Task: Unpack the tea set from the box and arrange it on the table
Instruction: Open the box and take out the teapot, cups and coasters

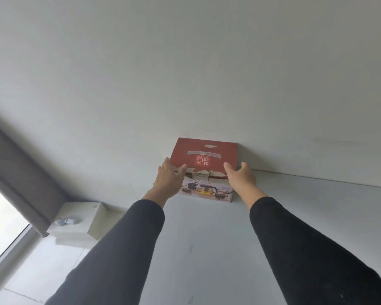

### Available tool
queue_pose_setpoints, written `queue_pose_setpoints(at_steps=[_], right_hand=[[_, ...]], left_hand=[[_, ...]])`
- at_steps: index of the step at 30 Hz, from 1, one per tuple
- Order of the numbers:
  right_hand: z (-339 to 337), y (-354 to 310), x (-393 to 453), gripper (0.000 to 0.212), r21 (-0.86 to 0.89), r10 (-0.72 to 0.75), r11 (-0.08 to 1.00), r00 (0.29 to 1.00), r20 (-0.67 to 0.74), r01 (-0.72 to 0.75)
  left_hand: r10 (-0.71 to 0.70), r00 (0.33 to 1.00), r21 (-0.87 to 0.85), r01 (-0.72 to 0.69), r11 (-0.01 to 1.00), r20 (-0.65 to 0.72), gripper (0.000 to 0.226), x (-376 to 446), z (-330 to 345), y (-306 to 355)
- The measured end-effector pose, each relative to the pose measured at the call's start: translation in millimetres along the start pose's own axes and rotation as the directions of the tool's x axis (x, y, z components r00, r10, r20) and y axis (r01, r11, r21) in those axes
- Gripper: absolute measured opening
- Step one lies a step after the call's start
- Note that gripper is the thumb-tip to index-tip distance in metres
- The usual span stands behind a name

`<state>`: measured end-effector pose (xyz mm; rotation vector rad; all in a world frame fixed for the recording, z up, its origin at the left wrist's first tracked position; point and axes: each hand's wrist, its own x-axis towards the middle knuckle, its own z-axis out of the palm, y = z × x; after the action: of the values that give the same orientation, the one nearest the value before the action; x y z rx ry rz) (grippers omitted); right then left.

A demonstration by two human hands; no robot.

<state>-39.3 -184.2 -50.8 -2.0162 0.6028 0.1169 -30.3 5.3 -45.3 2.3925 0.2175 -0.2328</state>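
A red tea set box (204,154) stands on the white table (273,216) at its far edge, against the wall. Its top is red with Chinese characters and its front face pictures a glass teapot and cups. The box is closed, so its contents are hidden. My left hand (168,180) lies against the box's left front corner, fingers spread. My right hand (241,178) lies against the right front corner, fingers apart too. Both arms in dark sleeves stretch forward. Whether either hand is gripping the box is not clear.
A white block (79,221) with a small grey object on top sits on the floor at the left, below a grey curtain (20,172) and a bright window. A plain white wall (185,62) rises behind the table.
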Motion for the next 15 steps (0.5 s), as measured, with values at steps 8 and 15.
queue_pose_setpoints(at_steps=[8, 15], right_hand=[[28, 6, 24, 0.051, 0.066, 0.065, 0.996, 0.998, -0.012, -0.064], [32, 6, 6, 0.034, 0.099, 0.107, 0.99, 0.994, -0.021, -0.105]], left_hand=[[-0.078, 0.995, -0.134, 0.069, 0.989, -0.068, 0.044, 35, 15, -11], [-0.115, 0.993, -0.179, 0.107, 0.978, -0.034, 0.045, 19, 12, -15]])
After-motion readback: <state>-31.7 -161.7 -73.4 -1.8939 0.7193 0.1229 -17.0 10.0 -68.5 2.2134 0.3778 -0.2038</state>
